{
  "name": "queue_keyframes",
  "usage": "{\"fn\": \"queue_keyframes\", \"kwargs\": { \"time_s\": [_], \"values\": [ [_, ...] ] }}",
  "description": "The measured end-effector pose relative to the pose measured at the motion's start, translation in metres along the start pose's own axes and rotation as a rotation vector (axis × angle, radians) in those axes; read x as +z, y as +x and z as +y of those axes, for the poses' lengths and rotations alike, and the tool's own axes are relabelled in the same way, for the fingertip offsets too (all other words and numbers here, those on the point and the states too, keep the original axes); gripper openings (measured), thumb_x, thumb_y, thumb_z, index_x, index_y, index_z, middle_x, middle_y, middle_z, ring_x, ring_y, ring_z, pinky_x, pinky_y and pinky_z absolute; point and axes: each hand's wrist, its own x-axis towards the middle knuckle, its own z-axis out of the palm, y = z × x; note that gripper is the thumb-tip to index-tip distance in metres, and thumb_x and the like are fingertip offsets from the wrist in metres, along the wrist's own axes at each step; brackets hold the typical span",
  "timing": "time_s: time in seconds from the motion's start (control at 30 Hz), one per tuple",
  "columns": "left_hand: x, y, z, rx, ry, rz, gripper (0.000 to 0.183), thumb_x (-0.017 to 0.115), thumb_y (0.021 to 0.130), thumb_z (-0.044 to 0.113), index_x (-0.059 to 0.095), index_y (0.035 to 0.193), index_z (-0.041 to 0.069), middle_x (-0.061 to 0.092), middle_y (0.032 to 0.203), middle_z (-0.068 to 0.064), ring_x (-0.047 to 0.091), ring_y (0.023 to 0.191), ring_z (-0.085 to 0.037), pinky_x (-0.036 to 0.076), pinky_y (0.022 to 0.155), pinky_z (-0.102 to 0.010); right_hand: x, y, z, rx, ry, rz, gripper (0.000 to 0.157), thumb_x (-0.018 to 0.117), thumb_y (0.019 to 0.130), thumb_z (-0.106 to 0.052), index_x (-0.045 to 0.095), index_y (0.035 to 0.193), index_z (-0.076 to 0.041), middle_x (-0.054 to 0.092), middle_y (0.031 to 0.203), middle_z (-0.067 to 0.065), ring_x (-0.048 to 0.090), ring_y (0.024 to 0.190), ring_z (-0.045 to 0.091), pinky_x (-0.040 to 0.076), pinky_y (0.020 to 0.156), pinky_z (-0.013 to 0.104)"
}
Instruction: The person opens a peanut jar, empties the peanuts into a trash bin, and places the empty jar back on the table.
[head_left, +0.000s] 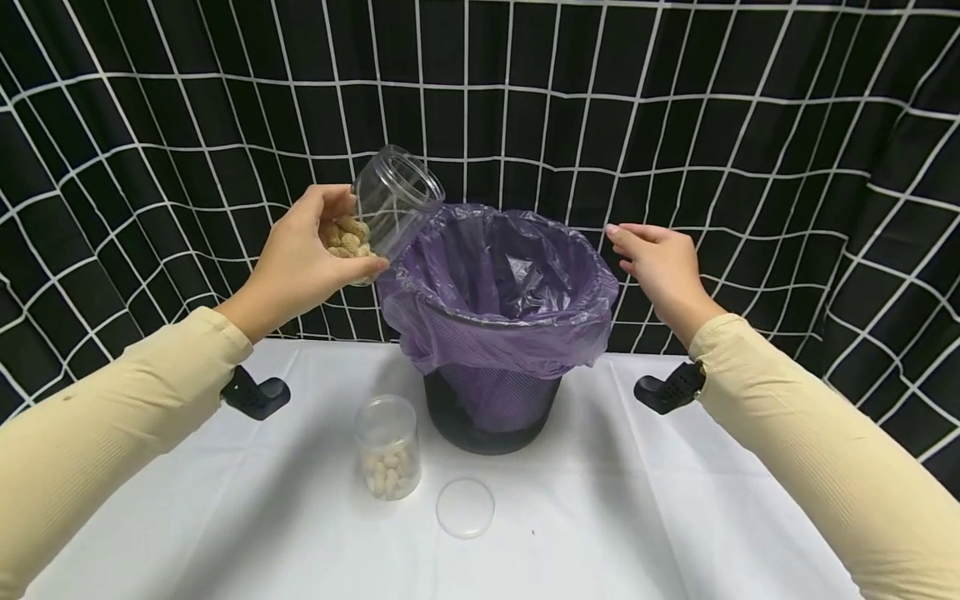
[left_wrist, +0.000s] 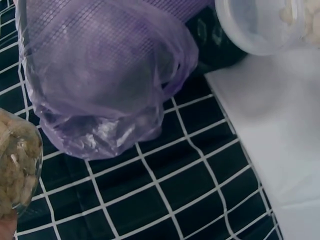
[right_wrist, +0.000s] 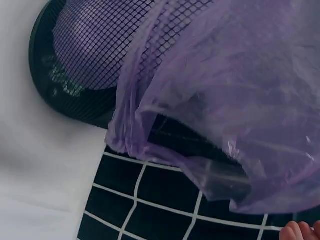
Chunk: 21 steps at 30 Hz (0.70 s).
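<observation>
My left hand grips a clear plastic jar by its lower part, tilted with its open mouth up and to the right. Peanuts in shells lie at the bottom of that jar; they also show at the left edge of the left wrist view. Just right of the jar stands a black mesh trash bin lined with a purple plastic bag folded over its rim. On the bin's other side, my right hand is held up beside the rim, fingers loosely bent and holding nothing.
On the white tablecloth, a second clear jar stands upright in front of the bin with pale peanuts low inside. A round clear lid lies flat to its right. Black cloth with a white grid hangs behind the table.
</observation>
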Motion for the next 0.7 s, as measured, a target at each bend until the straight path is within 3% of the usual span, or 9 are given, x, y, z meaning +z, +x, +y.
{"fn": "queue_keyframes", "kwargs": {
  "time_s": [0.3,0.4,0.57,0.7],
  "values": [
    [0.012,0.022,0.003,0.085,0.032,-0.041,0.082,0.086,0.073,0.015,0.043,0.141,0.0,0.052,0.138,-0.018,0.054,0.123,-0.03,0.048,0.109,-0.041,0.009,0.011,0.001,0.004,0.01,-0.021,0.057,0.058,0.099,-0.037,0.051,0.143,0.0,0.052,0.147,0.019,0.052,0.136,0.027,0.045,0.114,0.038],
    [0.016,0.028,0.007,0.12,0.035,-0.053,0.082,0.086,0.073,0.014,0.043,0.141,0.0,0.053,0.137,-0.018,0.055,0.121,-0.029,0.048,0.109,-0.04,0.013,0.013,0.004,-0.008,0.008,-0.01,0.054,0.06,0.098,-0.035,0.056,0.139,-0.001,0.056,0.143,0.016,0.058,0.127,0.019,0.048,0.111,0.035],
    [0.025,0.034,0.019,0.164,0.05,-0.069,0.083,0.087,0.072,0.015,0.043,0.142,0.001,0.053,0.137,-0.017,0.054,0.12,-0.028,0.046,0.11,-0.038,0.019,0.014,0.009,-0.031,-0.003,0.006,0.05,0.065,0.096,-0.033,0.061,0.135,-0.003,0.064,0.131,0.012,0.061,0.088,-0.006,0.055,0.085,0.011],
    [0.03,0.036,0.026,0.176,0.043,-0.085,0.084,0.087,0.071,0.017,0.044,0.142,0.002,0.053,0.137,-0.015,0.053,0.123,-0.027,0.045,0.111,-0.037,0.022,0.013,0.01,-0.025,-0.005,0.002,0.049,0.065,0.095,-0.032,0.061,0.134,-0.001,0.063,0.133,0.018,0.058,0.076,-0.012,0.052,0.07,0.004]
  ]
}}
